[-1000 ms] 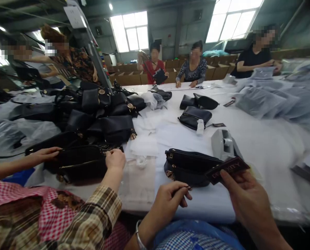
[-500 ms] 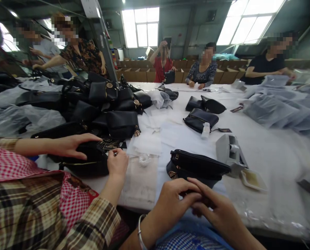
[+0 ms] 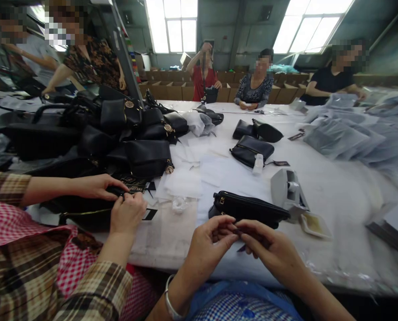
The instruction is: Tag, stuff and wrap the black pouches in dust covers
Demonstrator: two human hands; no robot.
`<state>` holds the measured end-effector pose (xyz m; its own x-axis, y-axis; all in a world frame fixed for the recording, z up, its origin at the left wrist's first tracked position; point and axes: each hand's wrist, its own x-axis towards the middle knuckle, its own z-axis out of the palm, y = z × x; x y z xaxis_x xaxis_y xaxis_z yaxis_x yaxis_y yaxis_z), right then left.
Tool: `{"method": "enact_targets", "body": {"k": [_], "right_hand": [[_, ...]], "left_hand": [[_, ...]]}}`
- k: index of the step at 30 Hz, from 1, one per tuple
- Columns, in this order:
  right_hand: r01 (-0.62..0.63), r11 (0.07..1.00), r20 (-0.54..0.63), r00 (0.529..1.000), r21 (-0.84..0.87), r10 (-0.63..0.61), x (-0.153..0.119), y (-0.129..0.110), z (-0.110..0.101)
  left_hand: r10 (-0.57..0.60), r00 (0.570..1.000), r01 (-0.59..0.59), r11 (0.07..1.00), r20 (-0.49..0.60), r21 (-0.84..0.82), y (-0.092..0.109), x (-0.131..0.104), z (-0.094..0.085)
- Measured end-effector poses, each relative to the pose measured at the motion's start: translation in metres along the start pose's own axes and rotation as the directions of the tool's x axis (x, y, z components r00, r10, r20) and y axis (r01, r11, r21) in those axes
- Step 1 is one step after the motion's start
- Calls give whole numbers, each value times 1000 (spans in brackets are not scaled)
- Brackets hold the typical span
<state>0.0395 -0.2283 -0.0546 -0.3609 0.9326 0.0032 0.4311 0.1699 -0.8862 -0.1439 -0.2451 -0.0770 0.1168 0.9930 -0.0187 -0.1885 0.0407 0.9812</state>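
Observation:
My left hand (image 3: 209, 243), with a silver bangle on its wrist, and my right hand (image 3: 265, 245) meet fingertip to fingertip at the near table edge. Both are pinched around a small dark item (image 3: 239, 232), too small to make out. Just beyond my fingers lies a black zippered bag (image 3: 249, 207) with gold-coloured fittings. A grey tape dispenser (image 3: 288, 189) stands to its right, beside a small dish of yellowish stuff (image 3: 316, 224). White sheets (image 3: 182, 183) and a clear roll (image 3: 179, 204) are left of the bag.
At the left, a person in a plaid shirt handles a black bag (image 3: 85, 214). Black bags (image 3: 145, 156) are piled beyond. More bags (image 3: 252, 149) and a small white bottle (image 3: 258, 164) lie ahead. Wrapped items (image 3: 339, 133) are heaped at the right. Several people stand across the table.
My hands have moved up slightly, and their fingertips now pinch together around something dark. The neighbour's hands have come closer together on the bag. The camera view has shifted.

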Motion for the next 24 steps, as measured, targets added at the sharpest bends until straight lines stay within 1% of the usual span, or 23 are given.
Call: {"method": "enact_targets", "body": {"k": [2, 4, 7, 11, 14, 16, 18, 19, 20, 21, 22, 23, 24], "right_hand": [[9, 1000, -29, 1000, -19, -9, 2, -2, 2], [47, 998, -45, 998, -52, -49, 4, -4, 2], [125, 991, -20, 992, -42, -126, 7, -5, 1], [164, 986, 67, 985, -26, -162, 13, -5, -6], [207, 975, 120, 973, -82, -197, 16, -7, -13], [255, 958, 152, 960, -135, -234, 19, -9, -18], [297, 937, 154, 950, -185, -271, 22, -12, -23], [307, 929, 132, 950, -206, -284, 24, -12, -25], [306, 926, 94, 952, -223, -292, 26, -12, -26], [297, 926, 40, 954, -232, -296, 28, -12, -27], [286, 930, -22, 954, -233, -299, 31, -10, -26], [274, 935, -85, 950, -227, -299, 34, -8, -25], [264, 940, -141, 944, -217, -298, 36, -5, -23]], "left_hand": [[41, 999, -40, 997, -11, 69, 2, 0, -2], [72, 997, -71, 989, 0, 128, 3, 0, -3], [89, 996, -89, 981, 13, 170, 3, 1, -6], [46, 999, -48, 993, 14, 111, 3, 5, -8], [11, 999, -13, 998, 32, 60, 4, 6, -8], [-3, 998, 1, 1000, 63, 22, 4, 7, -8], [-12, 996, 12, 1000, 86, -4, 3, 11, -11], [-3, 998, 3, 1000, 56, -1, 1, 14, -14], [24, 1000, -23, 999, -18, 24, -2, 18, -17], [71, 990, -62, 995, -121, 77, -5, 23, -21], [135, 964, -102, 983, -228, 149, -10, 30, -25], [200, 930, -133, 965, -309, 224, -15, 37, -29], [243, 906, -149, 949, -346, 277, -21, 45, -33]]}}
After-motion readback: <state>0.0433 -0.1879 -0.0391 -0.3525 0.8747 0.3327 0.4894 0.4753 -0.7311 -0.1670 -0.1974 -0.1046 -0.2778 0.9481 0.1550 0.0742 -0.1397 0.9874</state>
